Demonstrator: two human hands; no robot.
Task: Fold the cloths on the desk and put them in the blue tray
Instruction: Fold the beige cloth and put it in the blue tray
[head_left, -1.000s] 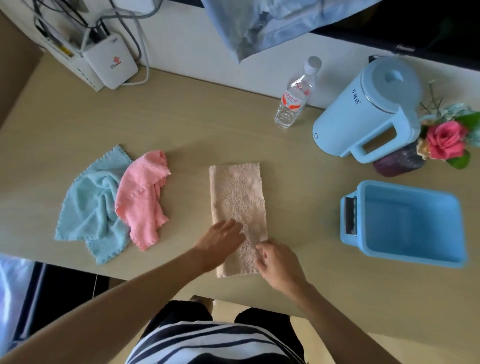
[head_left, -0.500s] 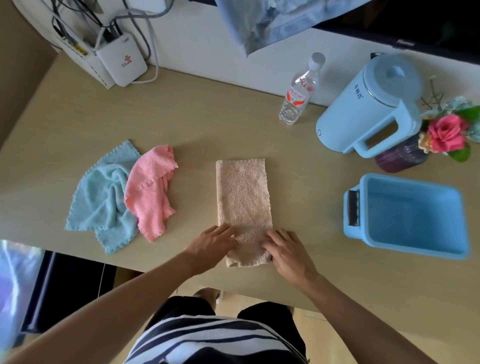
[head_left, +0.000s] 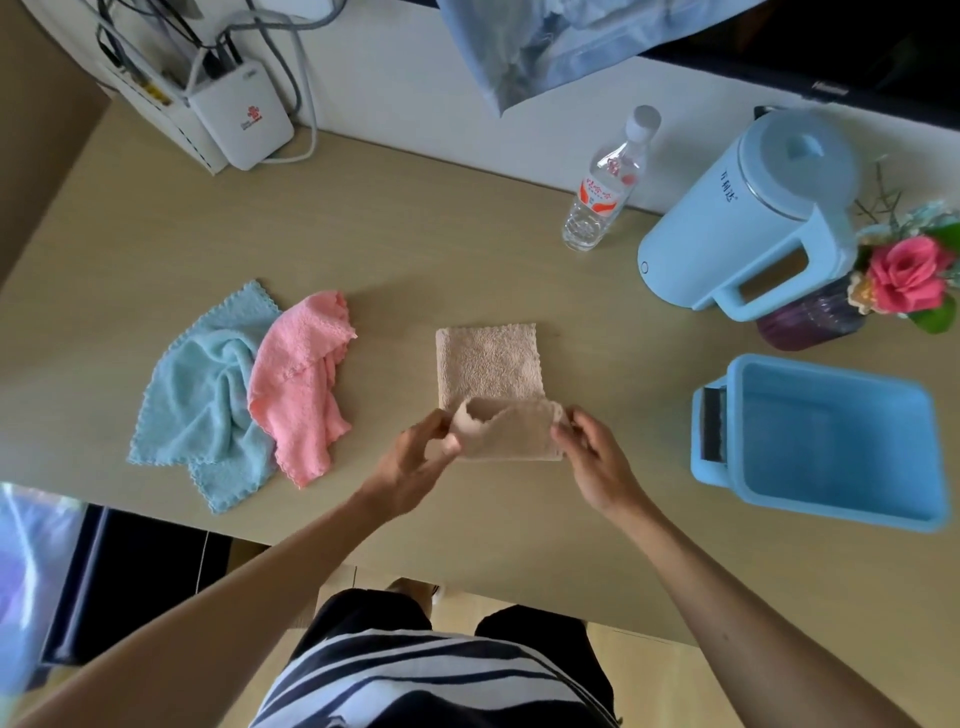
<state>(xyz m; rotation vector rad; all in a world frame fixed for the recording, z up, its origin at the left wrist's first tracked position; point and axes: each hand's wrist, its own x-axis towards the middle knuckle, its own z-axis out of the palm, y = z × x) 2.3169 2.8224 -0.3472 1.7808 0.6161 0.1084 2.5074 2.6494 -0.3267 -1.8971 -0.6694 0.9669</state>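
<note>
A beige cloth lies as a narrow folded strip in the middle of the desk. Its near end is lifted and turned over toward the far end. My left hand pinches the near left corner and my right hand pinches the near right corner. A crumpled pink cloth lies to the left, partly on top of a crumpled light blue cloth. The blue tray stands to the right of the beige cloth with nothing in it.
A light blue kettle, a water bottle and a vase with a pink flower stand along the back right. A white router with cables sits at the back left. The desk's near edge runs just below my hands.
Both hands took hold of the beige cloth's near corners and raised them off the desk, turning the near end over toward the far end. The other cloths and the tray did not move.
</note>
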